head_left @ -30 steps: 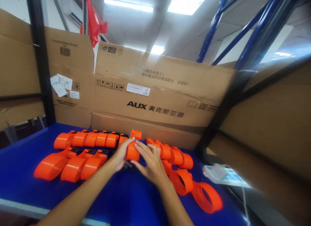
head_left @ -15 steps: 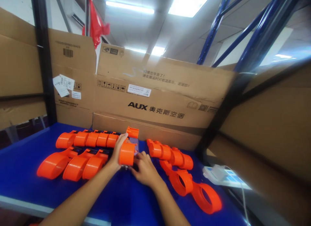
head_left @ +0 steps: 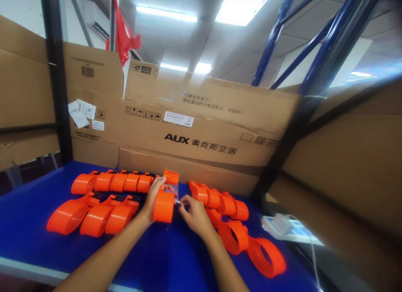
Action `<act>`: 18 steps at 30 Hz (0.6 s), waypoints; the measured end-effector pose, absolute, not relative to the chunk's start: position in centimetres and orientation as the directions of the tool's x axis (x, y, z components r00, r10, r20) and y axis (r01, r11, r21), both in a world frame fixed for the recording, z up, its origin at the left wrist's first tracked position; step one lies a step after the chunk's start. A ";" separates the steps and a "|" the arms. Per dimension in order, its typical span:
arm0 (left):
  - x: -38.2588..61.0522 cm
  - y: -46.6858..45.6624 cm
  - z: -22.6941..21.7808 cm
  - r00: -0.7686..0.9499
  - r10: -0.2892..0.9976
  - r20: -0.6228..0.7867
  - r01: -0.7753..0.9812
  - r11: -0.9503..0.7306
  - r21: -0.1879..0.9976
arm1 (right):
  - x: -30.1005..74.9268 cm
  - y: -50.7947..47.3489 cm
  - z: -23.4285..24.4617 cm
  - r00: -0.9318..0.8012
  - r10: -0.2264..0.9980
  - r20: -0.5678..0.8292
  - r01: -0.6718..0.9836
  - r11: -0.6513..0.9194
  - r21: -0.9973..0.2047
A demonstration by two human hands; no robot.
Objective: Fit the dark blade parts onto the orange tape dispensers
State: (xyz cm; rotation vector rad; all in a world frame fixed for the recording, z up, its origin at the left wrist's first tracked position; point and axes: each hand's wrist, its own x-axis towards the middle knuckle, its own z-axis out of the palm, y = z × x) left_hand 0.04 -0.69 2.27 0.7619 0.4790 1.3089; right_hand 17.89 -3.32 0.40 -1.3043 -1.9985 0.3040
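My left hand (head_left: pixel 154 196) grips an orange plastic holder (head_left: pixel 163 207) with a wide loop at the bottom and a clip-like piece at the top. Part of a flat, greyish-purple panel (head_left: pixel 176 190) shows behind it. Just right of the loop, my right hand (head_left: pixel 193 214) pinches a small whitish piece (head_left: pixel 178 202) between thumb and finger; its kind is too small to make out. The tip of that piece is close to the holder's right side. The left fingers behind the holder are partly hidden.
Two rows of orange holders with dark parts (head_left: pixel 94 218) lie on the blue table (head_left: pixel 150 258) at left. More orange loops (head_left: pixel 234 236) lie at right. A white power strip (head_left: pixel 292 228) with a cable sits right. Cardboard (head_left: pixel 201 128) walls the back; a dark post (head_left: pixel 276 149) stands right.
My right hand has drawn a little to the right, away from the holder, and the small whitish piece now shows in its fingers. The holder has dipped slightly in my left hand.
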 end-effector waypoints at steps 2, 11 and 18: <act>0.2 -0.8 2.2 0.189 0.973 0.135 -0.654 0.022 0.756 | 18.5 -2.9 0.6 -0.120 0.872 0.474 0.533 0.460 -0.711; 0.9 -1.0 1.7 0.316 0.932 0.178 -0.591 0.047 0.805 | 19.2 -2.5 1.9 0.214 0.850 0.482 0.055 0.482 -0.875; 1.3 -1.3 1.5 0.302 0.937 0.176 -0.499 -0.002 0.867 | 19.6 -2.5 1.8 0.341 0.791 0.508 0.014 0.536 -0.844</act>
